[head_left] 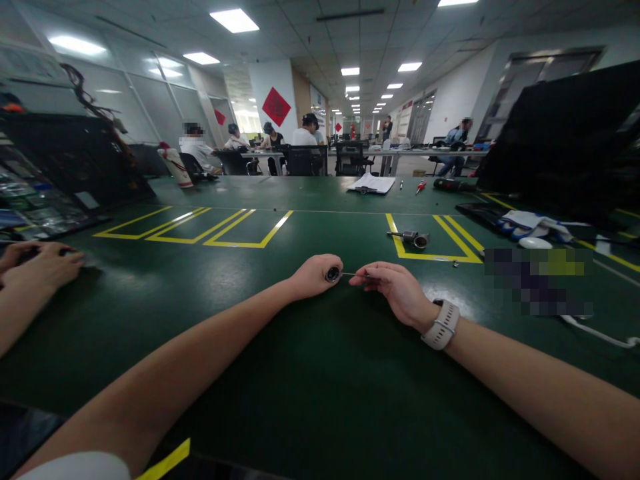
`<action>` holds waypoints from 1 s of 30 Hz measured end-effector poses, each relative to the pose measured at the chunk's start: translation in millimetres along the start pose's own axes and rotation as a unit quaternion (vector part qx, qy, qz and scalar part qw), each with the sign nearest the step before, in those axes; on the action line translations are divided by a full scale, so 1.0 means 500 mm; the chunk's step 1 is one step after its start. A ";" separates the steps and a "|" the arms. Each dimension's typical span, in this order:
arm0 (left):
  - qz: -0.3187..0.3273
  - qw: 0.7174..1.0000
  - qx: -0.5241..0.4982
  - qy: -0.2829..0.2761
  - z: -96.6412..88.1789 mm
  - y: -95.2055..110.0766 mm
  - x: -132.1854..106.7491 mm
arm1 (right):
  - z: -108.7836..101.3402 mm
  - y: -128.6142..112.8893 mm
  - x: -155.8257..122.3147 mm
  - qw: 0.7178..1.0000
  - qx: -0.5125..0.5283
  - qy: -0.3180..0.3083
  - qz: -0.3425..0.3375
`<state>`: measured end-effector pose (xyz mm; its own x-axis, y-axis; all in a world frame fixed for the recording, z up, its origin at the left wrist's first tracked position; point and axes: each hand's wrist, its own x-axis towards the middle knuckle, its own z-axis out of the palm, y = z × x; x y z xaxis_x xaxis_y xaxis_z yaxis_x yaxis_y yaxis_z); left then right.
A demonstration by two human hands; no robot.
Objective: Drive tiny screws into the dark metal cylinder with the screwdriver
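My left hand (316, 273) is closed around a small round metal part (332, 274), its ringed, dark-centred end facing me. From the right, my right hand (387, 283) pinches a thin metal rod (349, 274) between thumb and fingers. The rod's far tip meets the side of the round part; whether it goes inside I cannot tell. Both hands are just above the green table. Beyond my right hand, inside a yellow-taped outline, lies a metal assembly (413, 238) with a round ring end and a thin shaft. A tiny metal piece (455, 265) is near the tape corner.
Another person's hands (37, 263) rest at the table's left edge. Farther back are a clipboard with papers (373, 183), a red screwdriver (421, 187) and a dark power tool (453, 185). White gloves (535, 223) and a white cable (600, 337) lie right. A tumbler (175, 167) stands left.
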<state>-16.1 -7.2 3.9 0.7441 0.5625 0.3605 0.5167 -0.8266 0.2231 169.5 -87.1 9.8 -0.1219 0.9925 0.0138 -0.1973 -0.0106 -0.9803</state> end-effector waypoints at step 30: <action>-0.038 0.999 -0.001 0.017 0.002 0.000 0.004 | 0.007 0.004 -0.012 0.987 -0.110 0.006 -0.114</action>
<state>-14.0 -5.9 3.5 0.6886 0.6221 0.3726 0.5698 -0.7820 0.2525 166.4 -93.4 8.3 -0.0880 0.9674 0.2377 -0.0014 0.2385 -0.9711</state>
